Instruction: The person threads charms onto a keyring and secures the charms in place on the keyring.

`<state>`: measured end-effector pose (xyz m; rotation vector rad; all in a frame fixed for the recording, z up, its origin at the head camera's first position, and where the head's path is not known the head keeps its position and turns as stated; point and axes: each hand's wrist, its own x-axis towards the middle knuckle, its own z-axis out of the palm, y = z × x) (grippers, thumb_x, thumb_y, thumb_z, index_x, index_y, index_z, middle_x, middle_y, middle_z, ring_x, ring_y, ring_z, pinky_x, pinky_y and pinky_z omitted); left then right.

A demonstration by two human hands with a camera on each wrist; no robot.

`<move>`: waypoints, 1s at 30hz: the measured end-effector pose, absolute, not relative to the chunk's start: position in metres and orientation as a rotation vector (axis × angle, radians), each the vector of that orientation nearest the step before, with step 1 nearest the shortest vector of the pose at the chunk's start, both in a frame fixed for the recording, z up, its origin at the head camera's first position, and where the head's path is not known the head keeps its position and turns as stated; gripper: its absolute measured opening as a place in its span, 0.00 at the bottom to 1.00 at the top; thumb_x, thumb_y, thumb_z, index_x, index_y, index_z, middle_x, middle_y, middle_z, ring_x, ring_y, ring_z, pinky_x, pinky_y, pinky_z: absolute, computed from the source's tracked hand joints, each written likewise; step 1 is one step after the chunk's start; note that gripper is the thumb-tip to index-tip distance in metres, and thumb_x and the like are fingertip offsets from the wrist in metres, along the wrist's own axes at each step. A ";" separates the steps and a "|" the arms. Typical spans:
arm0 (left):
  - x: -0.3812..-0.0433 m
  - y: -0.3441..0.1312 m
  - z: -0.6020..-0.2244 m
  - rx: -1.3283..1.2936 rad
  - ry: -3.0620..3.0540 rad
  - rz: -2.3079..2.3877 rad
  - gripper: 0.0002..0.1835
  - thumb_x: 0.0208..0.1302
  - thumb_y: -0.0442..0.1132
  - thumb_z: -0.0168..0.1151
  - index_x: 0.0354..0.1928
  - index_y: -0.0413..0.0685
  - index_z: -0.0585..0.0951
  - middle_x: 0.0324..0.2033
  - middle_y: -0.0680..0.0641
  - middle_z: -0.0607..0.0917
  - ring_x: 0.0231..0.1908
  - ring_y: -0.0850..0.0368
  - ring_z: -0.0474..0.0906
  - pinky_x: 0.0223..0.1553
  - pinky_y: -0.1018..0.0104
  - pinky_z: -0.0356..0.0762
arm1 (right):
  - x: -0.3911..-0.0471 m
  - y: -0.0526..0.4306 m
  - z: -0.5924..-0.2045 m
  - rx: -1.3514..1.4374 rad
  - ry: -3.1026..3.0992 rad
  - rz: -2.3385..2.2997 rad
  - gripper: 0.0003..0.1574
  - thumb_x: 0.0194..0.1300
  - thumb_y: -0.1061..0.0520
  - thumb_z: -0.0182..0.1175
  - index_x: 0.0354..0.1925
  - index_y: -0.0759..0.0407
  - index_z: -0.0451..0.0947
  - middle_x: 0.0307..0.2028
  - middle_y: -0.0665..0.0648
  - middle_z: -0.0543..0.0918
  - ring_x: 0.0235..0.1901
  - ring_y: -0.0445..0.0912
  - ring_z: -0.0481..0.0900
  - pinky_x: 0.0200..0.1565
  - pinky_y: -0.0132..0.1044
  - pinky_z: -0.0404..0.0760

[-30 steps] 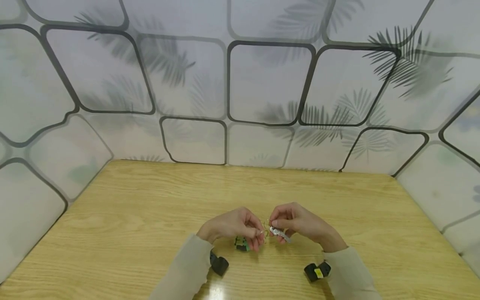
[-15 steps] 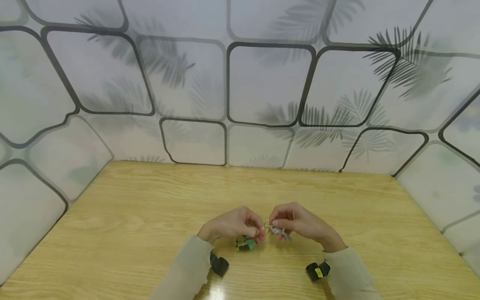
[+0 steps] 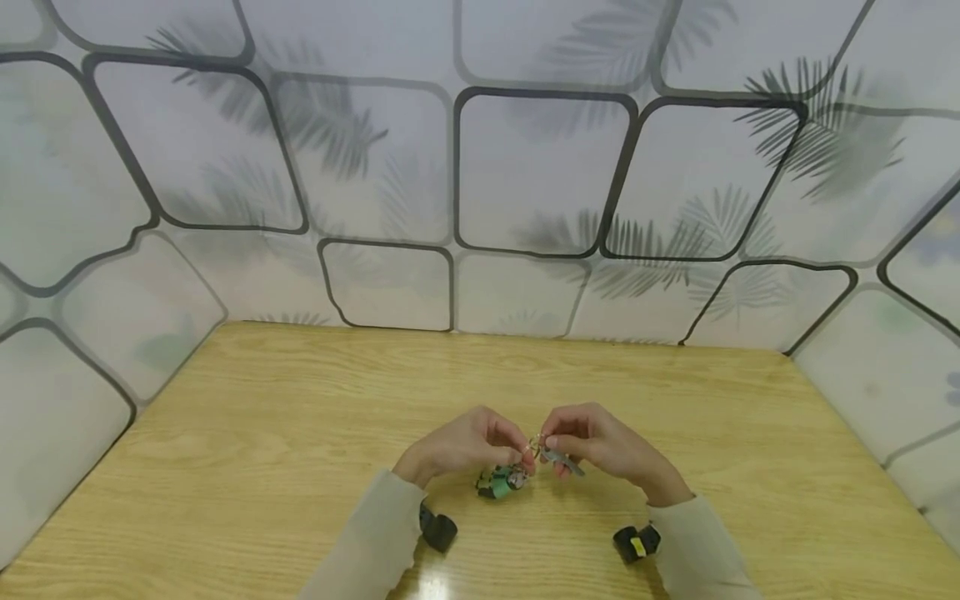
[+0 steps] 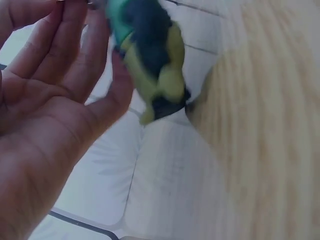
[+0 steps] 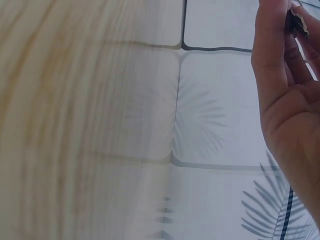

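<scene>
My left hand [image 3: 467,440] pinches the top of a keychain between thumb and fingers. From it hangs a small figurine [image 3: 497,483] in green, yellow and black, seen close and blurred in the left wrist view [image 4: 150,55]. Facing it, my right hand [image 3: 598,442] pinches a flat silver-grey key [image 3: 564,461], whose jagged edge shows at the top right of the right wrist view [image 5: 300,24]. Between the two sets of fingertips is a thin gold-coloured ring [image 3: 535,447], partly covered by them. Both hands are close together over the table.
A light wood-grain table [image 3: 337,400] spreads under the hands. Pale panels [image 3: 517,292] with dark outlines and leaf prints rise along its back and sides. Black camera mounts [image 3: 438,529] sit at both wrists.
The left hand has turned slightly and come nearer the right fingertips. More of the figurine shows below it now. The key has tilted a little; the right hand stays nearly in place.
</scene>
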<state>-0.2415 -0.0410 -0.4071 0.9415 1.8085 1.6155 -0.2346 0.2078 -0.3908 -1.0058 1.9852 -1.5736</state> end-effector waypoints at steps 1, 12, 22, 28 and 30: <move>-0.241 -0.041 -0.407 0.925 1.810 1.623 0.10 0.67 0.26 0.56 0.42 0.24 0.83 0.39 0.40 0.89 0.39 0.60 0.85 0.50 0.64 0.81 | -0.234 0.208 -0.391 -1.008 1.984 -1.578 0.12 0.78 0.65 0.52 0.42 0.76 0.76 0.32 0.79 0.78 0.26 0.47 0.84 0.27 0.43 0.85; -0.240 -0.044 -0.410 0.748 1.771 1.691 0.10 0.69 0.26 0.58 0.44 0.25 0.85 0.37 0.40 0.90 0.38 0.57 0.86 0.50 0.61 0.82 | -0.235 0.206 -0.395 -1.126 1.953 -1.613 0.11 0.78 0.67 0.51 0.42 0.76 0.76 0.28 0.76 0.77 0.24 0.59 0.81 0.27 0.47 0.85; -0.242 -0.042 -0.413 0.779 1.710 1.674 0.10 0.71 0.25 0.57 0.42 0.20 0.83 0.36 0.39 0.89 0.35 0.58 0.86 0.48 0.59 0.83 | -0.232 0.209 -0.396 -1.137 1.957 -1.590 0.09 0.77 0.68 0.51 0.42 0.75 0.77 0.29 0.74 0.78 0.26 0.52 0.83 0.31 0.47 0.86; -0.240 -0.040 -0.414 0.769 1.692 1.676 0.09 0.70 0.23 0.56 0.43 0.19 0.82 0.34 0.40 0.89 0.34 0.58 0.86 0.46 0.61 0.84 | -0.230 0.209 -0.394 -1.080 1.938 -1.564 0.11 0.78 0.67 0.51 0.44 0.78 0.76 0.32 0.77 0.77 0.32 0.41 0.83 0.35 0.44 0.87; -0.240 -0.039 -0.414 0.763 1.689 1.678 0.09 0.70 0.23 0.56 0.43 0.18 0.82 0.34 0.40 0.89 0.34 0.59 0.86 0.45 0.61 0.84 | -0.230 0.208 -0.394 -1.095 1.943 -1.553 0.11 0.78 0.67 0.50 0.44 0.78 0.76 0.31 0.77 0.76 0.32 0.41 0.82 0.35 0.44 0.87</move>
